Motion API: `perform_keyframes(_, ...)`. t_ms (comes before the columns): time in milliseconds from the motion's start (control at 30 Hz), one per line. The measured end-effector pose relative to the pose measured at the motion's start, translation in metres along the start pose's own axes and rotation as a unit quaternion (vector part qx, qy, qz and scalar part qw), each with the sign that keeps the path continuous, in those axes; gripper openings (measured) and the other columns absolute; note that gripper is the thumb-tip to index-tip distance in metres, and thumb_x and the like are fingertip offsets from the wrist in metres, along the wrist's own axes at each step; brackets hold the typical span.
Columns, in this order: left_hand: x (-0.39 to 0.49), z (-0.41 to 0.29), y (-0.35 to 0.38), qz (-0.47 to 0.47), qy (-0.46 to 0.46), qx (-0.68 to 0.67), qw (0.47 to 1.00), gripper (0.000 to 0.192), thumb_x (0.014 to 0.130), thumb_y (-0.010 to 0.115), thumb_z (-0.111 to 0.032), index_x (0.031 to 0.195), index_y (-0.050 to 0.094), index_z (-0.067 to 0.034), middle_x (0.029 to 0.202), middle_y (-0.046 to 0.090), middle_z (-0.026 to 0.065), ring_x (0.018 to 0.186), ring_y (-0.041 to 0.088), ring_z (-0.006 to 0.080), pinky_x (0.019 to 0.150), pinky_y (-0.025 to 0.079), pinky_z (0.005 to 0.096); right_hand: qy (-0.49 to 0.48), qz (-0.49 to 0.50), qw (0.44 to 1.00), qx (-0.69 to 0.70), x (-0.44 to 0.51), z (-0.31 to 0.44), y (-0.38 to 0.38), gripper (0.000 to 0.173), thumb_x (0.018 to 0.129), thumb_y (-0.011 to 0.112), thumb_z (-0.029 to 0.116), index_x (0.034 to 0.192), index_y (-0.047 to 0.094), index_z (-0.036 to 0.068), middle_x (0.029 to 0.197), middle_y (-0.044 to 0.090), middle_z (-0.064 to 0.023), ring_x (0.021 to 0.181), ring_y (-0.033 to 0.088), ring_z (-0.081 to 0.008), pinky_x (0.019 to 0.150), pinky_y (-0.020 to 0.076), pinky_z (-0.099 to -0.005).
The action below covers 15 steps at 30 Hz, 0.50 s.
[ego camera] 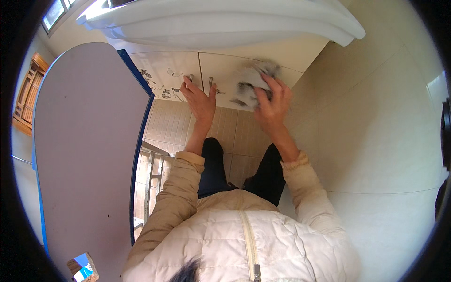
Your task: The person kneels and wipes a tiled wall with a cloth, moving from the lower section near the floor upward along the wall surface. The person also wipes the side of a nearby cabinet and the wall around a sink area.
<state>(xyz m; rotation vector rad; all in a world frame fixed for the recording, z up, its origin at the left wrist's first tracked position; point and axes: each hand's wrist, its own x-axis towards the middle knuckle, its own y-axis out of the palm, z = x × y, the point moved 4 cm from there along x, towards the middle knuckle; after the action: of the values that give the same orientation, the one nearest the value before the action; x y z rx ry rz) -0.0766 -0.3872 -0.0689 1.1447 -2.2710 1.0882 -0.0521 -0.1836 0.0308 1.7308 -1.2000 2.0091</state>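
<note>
My left hand (201, 105) rests against the front of a cream cabinet, its fingertips at the metal handle (191, 78) of the left door (165, 63). The thumb reaches up beside the second metal handle (211, 81), on the right door (223, 67). In my right hand (274, 102) is a crumpled grey-and-white cloth (253, 78), pressed on the right door. Cloth and fingers are blurred. Dark leaf and butterfly decorations (171, 92) mark the left door, and the cloth covers part of the right door's surface.
A white washbasin (225, 31) juts out above the cabinet. Close on my left stands a large greyish panel (88, 141) with blue edging. Behind it show a metal ladder (151, 183) and a wooden slatted piece (30, 95). A tiled wall (373, 141) rises on the right.
</note>
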Motion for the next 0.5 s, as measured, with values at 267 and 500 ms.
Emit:
perform_keyframes(267, 0.003, 0.005, -0.006, 0.085, -0.027, -0.041, 0.995, 0.102, 0.065, 0.075, -0.003, 0.144, 0.01, 0.006, 0.134, 0.025, 0.0284, 0.116, 0.042, 0.0448, 0.096, 0.041, 0.0448, -0.086, 0.003, 0.994, -0.07, -0.028, 0.011, 0.101, 0.02, 0.071, 0.065, 0.018, 0.09, 0.068, 0.013, 0.132, 0.05, -0.0025, 0.115, 0.042, -0.0247, 0.085, 0.035, -0.0449)
perform_keyframes(500, 0.002, -0.002, -0.018, 0.145, -0.052, -0.083, 0.985, 0.1, 0.066, 0.071, -0.003, 0.146, 0.012, 0.003, 0.138, 0.024, 0.0278, 0.12, 0.041, 0.0468, 0.098, 0.04, 0.0458, -0.125, 0.259, 0.957, -0.024, -0.145, 0.007, 0.137, 0.019, 0.076, 0.064, 0.018, 0.092, 0.068, 0.011, 0.13, 0.048, -0.0023, 0.116, 0.041, -0.0239, 0.084, 0.0365, -0.0451)
